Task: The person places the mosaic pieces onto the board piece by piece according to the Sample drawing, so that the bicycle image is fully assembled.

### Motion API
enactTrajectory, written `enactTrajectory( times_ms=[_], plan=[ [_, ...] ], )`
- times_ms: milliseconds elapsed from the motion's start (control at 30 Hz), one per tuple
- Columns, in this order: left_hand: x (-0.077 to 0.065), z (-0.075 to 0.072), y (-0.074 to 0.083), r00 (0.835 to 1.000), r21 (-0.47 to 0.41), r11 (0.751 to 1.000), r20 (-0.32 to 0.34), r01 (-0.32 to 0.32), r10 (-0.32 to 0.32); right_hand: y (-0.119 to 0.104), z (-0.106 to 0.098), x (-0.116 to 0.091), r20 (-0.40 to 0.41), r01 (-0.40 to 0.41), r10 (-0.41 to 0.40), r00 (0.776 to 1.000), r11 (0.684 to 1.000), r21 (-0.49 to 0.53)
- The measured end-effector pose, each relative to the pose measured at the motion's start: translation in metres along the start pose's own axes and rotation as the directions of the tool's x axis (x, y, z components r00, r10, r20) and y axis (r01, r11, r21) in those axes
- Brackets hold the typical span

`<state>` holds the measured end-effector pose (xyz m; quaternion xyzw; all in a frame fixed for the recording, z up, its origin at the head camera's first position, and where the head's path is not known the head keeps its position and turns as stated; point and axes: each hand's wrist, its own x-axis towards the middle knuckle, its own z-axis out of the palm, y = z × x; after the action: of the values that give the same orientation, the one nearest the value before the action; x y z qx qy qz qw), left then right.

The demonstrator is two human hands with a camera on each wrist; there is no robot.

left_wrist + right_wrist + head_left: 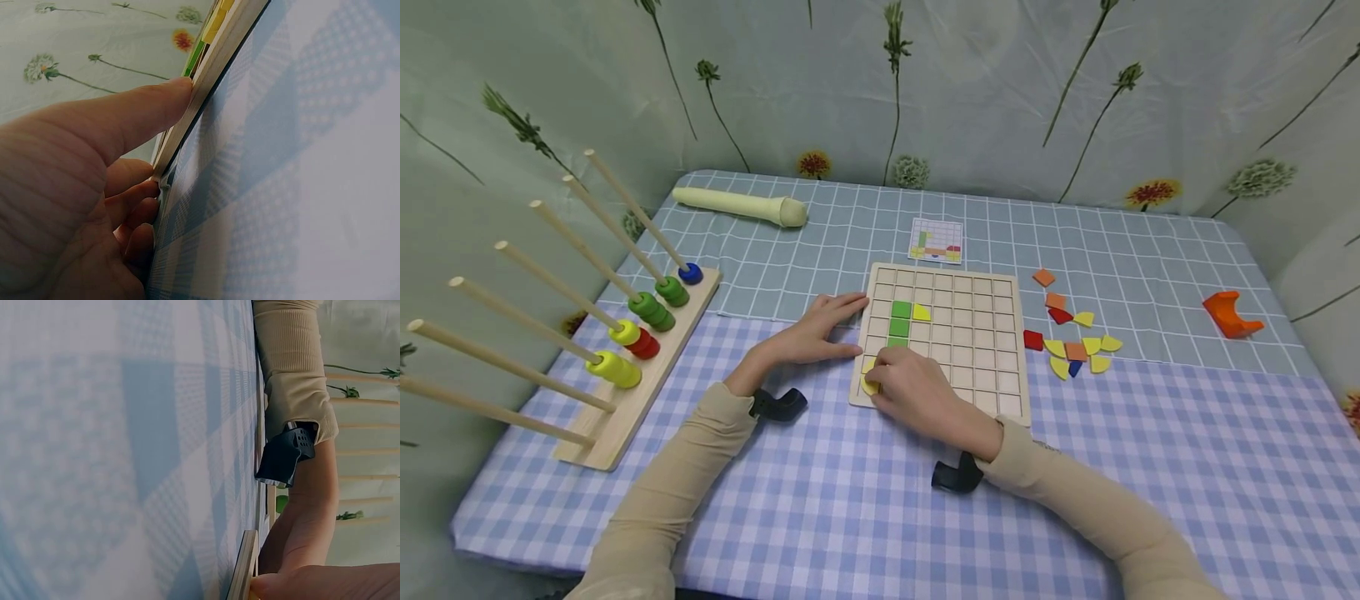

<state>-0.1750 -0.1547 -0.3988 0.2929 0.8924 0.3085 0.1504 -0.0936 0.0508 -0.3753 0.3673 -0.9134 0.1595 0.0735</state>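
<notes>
A square wooden grid board (985,279) lies flat on the table. Green square tiles (900,327) run down a column near its left side, with a yellow quarter-circle tile (922,312) beside the top one. My left hand (820,329) rests at the board's left edge, fingers extended; in the left wrist view its thumb (153,112) touches the wooden rim. Over the lower left cells, my right hand (925,392) has its fingers curled at a yellow curved tile (869,386), pinching it against the board. The fingertips partly hide this tile.
Right of the board lie loose yellow, red, orange and blue tiles (1076,352). A pattern card (936,241) sits behind the board. At left stands a peg rack (647,367) with coloured rings. A pale rod (737,206) and an orange curved block (1231,315) are farther off.
</notes>
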Motion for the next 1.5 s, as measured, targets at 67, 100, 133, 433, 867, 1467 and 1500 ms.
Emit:
enactTrajectory(
  times_ms=[67, 100, 133, 433, 867, 1467, 1500],
  plan=[
    [0.000, 0.000, 0.000, 1.000, -0.004, 1.000, -0.001, -0.001, 0.001, 0.001, -0.001, 0.000, -0.002, -0.001, 0.001, 1.000, 1.000, 0.004],
    [0.000, 0.000, 0.001, 1.000, -0.007, 1.000, -0.003, -0.004, 0.004, 0.001, -0.001, 0.000, -0.003, -0.002, 0.002, 1.000, 1.000, 0.006],
    [-0.001, 0.000, 0.001, 1.000, -0.006, 1.000, -0.009, -0.011, 0.011, 0.001, -0.001, -0.001, -0.004, -0.004, 0.004, 1.000, 1.000, 0.005],
    [-0.002, 0.001, 0.001, 0.999, 0.005, 1.000, -0.031, -0.030, 0.030, 0.004, -0.005, -0.004, -0.004, -0.019, 0.019, 1.000, 1.000, 0.007],
    [-0.001, 0.000, 0.000, 1.000, 0.006, 1.000, -0.007, -0.005, 0.005, 0.038, -0.031, -0.030, -0.058, -0.159, 0.160, 0.985, 0.987, 0.025],
    [-0.002, -0.001, 0.002, 1.000, -0.008, 1.000, -0.002, 0.004, -0.004, 0.123, -0.078, -0.082, -0.219, -0.286, 0.260, 0.940, 0.953, -0.096],
    [-0.002, -0.001, 0.002, 1.000, -0.002, 1.000, -0.003, 0.002, -0.002, 0.127, -0.080, -0.085, -0.216, -0.298, 0.271, 0.938, 0.949, -0.100]
  ],
)
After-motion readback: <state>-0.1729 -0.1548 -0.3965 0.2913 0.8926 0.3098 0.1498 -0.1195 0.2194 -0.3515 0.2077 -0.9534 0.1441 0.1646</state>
